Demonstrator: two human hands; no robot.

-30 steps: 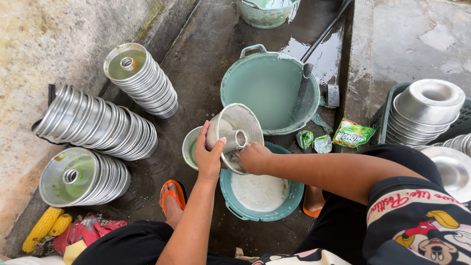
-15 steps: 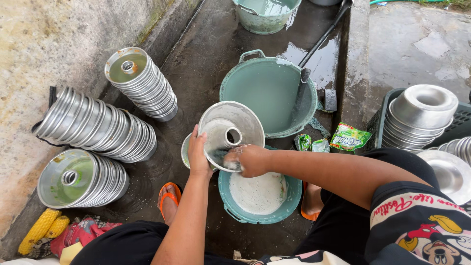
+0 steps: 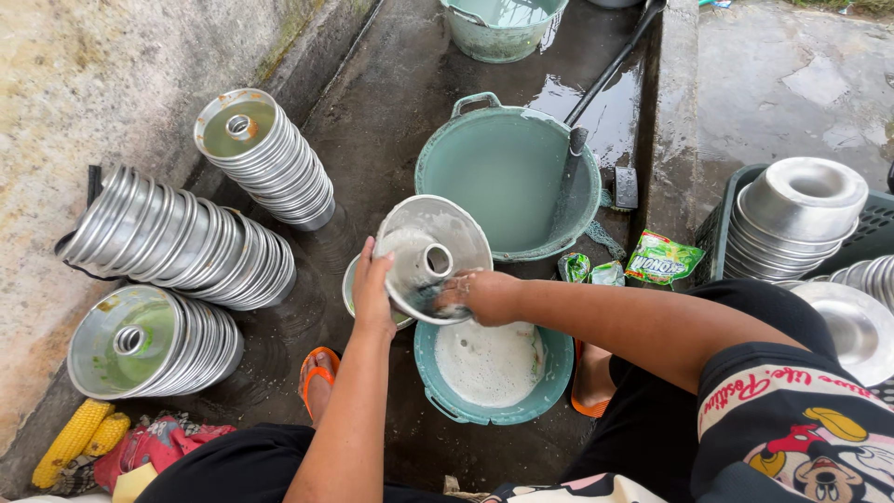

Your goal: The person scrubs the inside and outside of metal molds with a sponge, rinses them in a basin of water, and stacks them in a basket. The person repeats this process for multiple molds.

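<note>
Far left: three rows of stacked metal ring moulds lying on the wet concrete, corn cobs near left. Left hand, arm reaching up from near edge, fingers curled round the left rim of a tilted ring mould, gripping it. Right hand, forearm coming in from the right, fingers closed on a dark scrubber pressed inside the mould's lower wall. Mould is held above a small teal basin of soapy water. Large teal basin far centre. Crate of moulds right.
</note>
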